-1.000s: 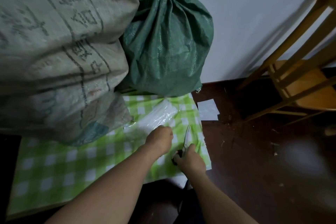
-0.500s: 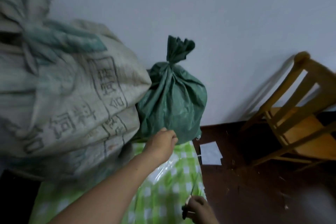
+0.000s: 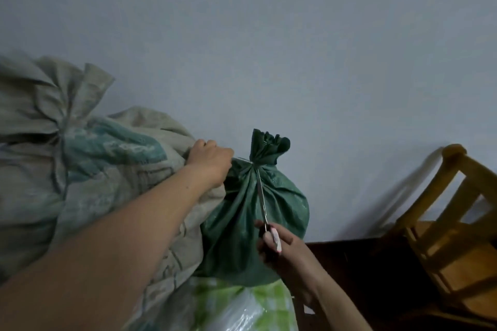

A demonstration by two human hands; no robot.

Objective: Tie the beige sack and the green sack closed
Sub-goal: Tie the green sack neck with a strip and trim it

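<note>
Green sack [image 3: 285, 212]: upright on the checked cloth [image 3: 212, 293], close against the wall, touching the beige sack on its left side; neck gathered and bound, with a frill of fabric above the binding.
Beige sack [image 3: 107, 158]: big, at the left; mouth bunched and bound near the upper left.
Left hand [image 3: 208, 160]: just left of the green neck, fingers curled; seems to pinch a pale tie strand [image 3: 242, 160] that runs to the binding, though too thin and blurred to be sure.
Right hand [image 3: 282, 247]: low in front of the green sack, fingers closed round the handle of the scissors [image 3: 261, 196]; blades point up, tips nearly at the neck.
Step in hand: probably trimming of the spare tie end, so near the finish of the task.
To do it well: keep the strand tight and pulled away from the knot; open the blades only around the strand; cut a little beyond the knot to leave a short tail; keep the tips off the woven fabric.
</note>
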